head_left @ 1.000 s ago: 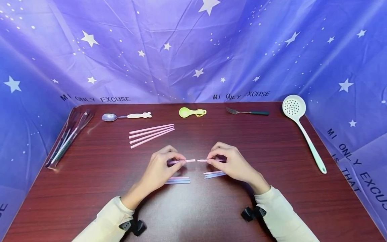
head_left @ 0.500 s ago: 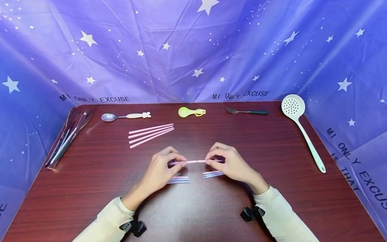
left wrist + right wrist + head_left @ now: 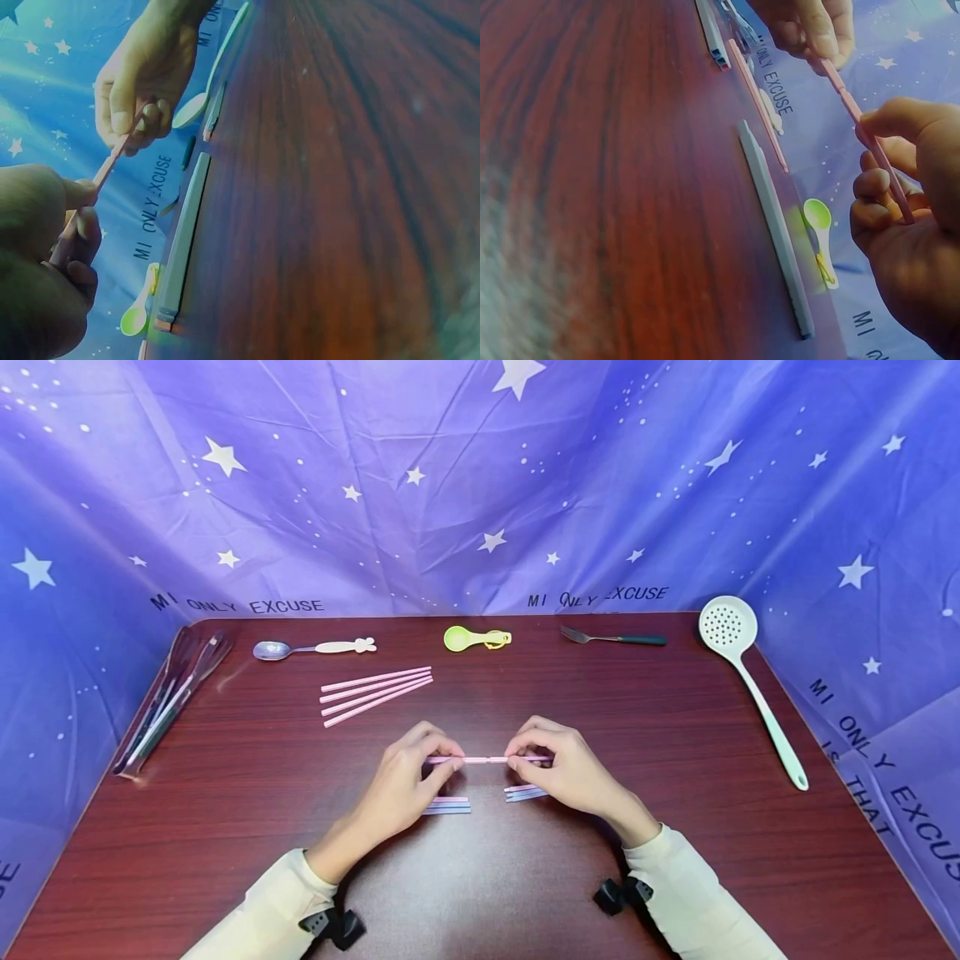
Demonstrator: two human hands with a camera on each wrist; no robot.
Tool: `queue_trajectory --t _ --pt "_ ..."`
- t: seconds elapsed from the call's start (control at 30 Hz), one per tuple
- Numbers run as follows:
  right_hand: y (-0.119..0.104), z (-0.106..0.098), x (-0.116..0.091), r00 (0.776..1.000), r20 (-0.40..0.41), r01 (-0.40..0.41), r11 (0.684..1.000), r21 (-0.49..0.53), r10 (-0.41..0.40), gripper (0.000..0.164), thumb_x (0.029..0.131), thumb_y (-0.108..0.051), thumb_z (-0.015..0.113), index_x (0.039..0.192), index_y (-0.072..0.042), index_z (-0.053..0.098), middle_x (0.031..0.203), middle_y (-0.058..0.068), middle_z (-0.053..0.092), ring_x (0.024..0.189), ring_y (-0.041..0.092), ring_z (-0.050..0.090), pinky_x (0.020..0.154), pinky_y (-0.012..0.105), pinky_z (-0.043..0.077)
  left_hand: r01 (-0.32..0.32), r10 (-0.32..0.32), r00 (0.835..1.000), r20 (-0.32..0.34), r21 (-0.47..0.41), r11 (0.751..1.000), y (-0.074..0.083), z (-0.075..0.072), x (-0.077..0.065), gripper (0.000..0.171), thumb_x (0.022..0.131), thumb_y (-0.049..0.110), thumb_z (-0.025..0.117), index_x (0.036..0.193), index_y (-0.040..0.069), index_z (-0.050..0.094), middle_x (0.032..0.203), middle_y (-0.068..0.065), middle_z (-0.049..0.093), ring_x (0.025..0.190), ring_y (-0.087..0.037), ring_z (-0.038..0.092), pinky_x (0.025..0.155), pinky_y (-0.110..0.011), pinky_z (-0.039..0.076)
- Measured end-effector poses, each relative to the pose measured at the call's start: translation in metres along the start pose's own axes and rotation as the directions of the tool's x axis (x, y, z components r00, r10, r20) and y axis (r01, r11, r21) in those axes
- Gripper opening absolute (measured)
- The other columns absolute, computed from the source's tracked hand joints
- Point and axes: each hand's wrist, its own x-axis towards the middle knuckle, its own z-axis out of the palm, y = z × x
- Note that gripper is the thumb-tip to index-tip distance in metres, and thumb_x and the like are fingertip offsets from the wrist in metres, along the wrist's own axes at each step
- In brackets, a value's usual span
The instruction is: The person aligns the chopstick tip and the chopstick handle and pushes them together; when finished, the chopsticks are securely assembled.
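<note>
Between thumb and fingers, my left hand [image 3: 405,778] pinches one pink chopstick half [image 3: 474,760]. My right hand [image 3: 564,770] pinches a second pink half [image 3: 885,169]. The two pieces meet end to end in one line above the table, with a thin seam showing between them. Just in front of the left hand lie pink and blue halves [image 3: 448,810], partly covered by it. A similar small group of pink and blue halves [image 3: 523,794] lies below the right hand, its far ends hidden.
Several pink chopsticks [image 3: 375,695] lie fanned out behind the left hand. Along the back are a spoon [image 3: 273,650], a green measuring spoon [image 3: 459,639] and a fork [image 3: 622,639]. A slotted skimmer [image 3: 765,702] lies right; bagged utensils [image 3: 168,710] lie left.
The two pink halves were apart a second ago. The hands have come slightly closer together, and the pieces' ends now meet. The other things have stayed put.
</note>
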Motion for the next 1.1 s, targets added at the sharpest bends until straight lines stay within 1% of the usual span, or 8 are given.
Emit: queue_trajectory --t 0.13,0.2,0.43,0.6,0.73,0.83,1.0,1.1 --pt "-0.0004 0.0022 -0.0002 1.0 -0.006 -0.006 1.0 0.009 0.006 0.015 0.089 -0.007 0.079 0.094 -0.021 0.075 0.089 -0.007 0.064 0.074 0.01 0.056 0.061 0.021 0.046 -0.008 0.009 1.0 0.014 -0.023 1.0 -0.0018 0.0029 -0.0004 0.006 0.096 0.011 0.073 0.099 0.016 0.073 0.093 0.006 0.063 0.077 -0.001 0.061 0.073 -0.025 0.053" --pt "-0.0013 0.0027 -0.0004 1.0 -0.007 -0.009 1.0 0.015 0.009 0.014 0.088 -0.008 0.079 0.094 -0.02 0.075 0.088 -0.007 0.063 0.073 0.011 0.055 0.061 0.021 0.046 -0.001 0.002 1.0 0.02 -0.028 1.0 -0.0016 0.0038 -0.0005 0.007 0.096 0.011 0.073 0.099 0.017 0.072 0.093 0.006 0.063 0.075 -0.001 0.059 0.071 -0.024 0.052" --pt "-0.0036 0.0039 -0.0002 1.0 -0.01 -0.005 1.0 0.006 0.005 0.009 0.089 -0.01 0.08 0.093 -0.017 0.076 0.086 -0.006 0.063 0.071 0.008 0.055 0.061 0.02 0.045 0.026 -0.025 0.999 0.026 -0.013 1.0 0.0005 0.0046 -0.001 0.013 0.09 0.013 0.079 0.1 0.019 0.073 0.088 0.006 0.058 0.069 -0.003 0.047 0.061 -0.019 0.041" --pt "-0.0042 0.0041 -0.0002 1.0 -0.008 -0.012 1.0 0.013 0.012 0.007 0.09 -0.01 0.079 0.093 -0.016 0.077 0.08 -0.006 0.062 0.069 0.006 0.053 0.058 0.019 0.043 0.02 -0.02 1.0 0.011 -0.022 1.0 -0.0004 0.0056 -0.002 0.01 0.091 0.013 0.078 0.098 0.02 0.075 0.085 0.008 0.059 0.068 -0.003 0.046 0.06 -0.018 0.04" --pt "-0.0046 0.0042 -0.0009 1.0 0.001 -0.031 0.999 0.039 0.031 0.007 0.091 -0.01 0.078 0.094 -0.017 0.077 0.079 -0.007 0.064 0.071 0.006 0.056 0.06 0.02 0.046 0.019 -0.019 1.0 0.003 -0.031 0.999 -0.0003 0.0053 -0.0023 0.009 0.092 0.012 0.077 0.097 0.02 0.076 0.084 0.008 0.06 0.067 -0.004 0.047 0.06 -0.018 0.04" --pt "-0.0043 0.0045 -0.0013 0.999 -0.001 -0.032 0.999 0.044 0.032 0.006 0.092 -0.011 0.077 0.094 -0.016 0.077 0.079 -0.008 0.065 0.072 0.007 0.058 0.062 0.02 0.048 0.021 -0.021 1.0 0.001 -0.037 0.999 0.001 0.0047 -0.0023 0.009 0.092 0.011 0.077 0.096 0.019 0.076 0.084 0.008 0.06 0.068 -0.004 0.047 0.06 -0.018 0.04" --pt "-0.0049 0.0044 -0.0016 1.0 -0.021 -0.019 0.999 0.045 0.02 0.005 0.092 -0.011 0.077 0.094 -0.015 0.077 0.077 -0.006 0.065 0.07 0.006 0.055 0.06 0.019 0.045 0.026 -0.026 1.0 -0.005 -0.046 0.999 0.0039 0.0037 -0.0022 0.009 0.091 0.01 0.078 0.095 0.018 0.076 0.085 0.008 0.061 0.068 -0.003 0.047 0.06 -0.019 0.041" --pt "-0.0054 0.0046 -0.0016 0.999 -0.023 -0.022 0.999 0.049 0.023 0.005 0.092 -0.011 0.077 0.093 -0.016 0.077 0.077 -0.006 0.064 0.07 0.005 0.055 0.06 0.018 0.045 0.033 -0.033 0.999 -0.006 -0.045 0.998 0.0053 0.0037 -0.002 0.009 0.091 0.01 0.078 0.095 0.018 0.075 0.085 0.008 0.061 0.068 -0.003 0.048 0.06 -0.019 0.041"
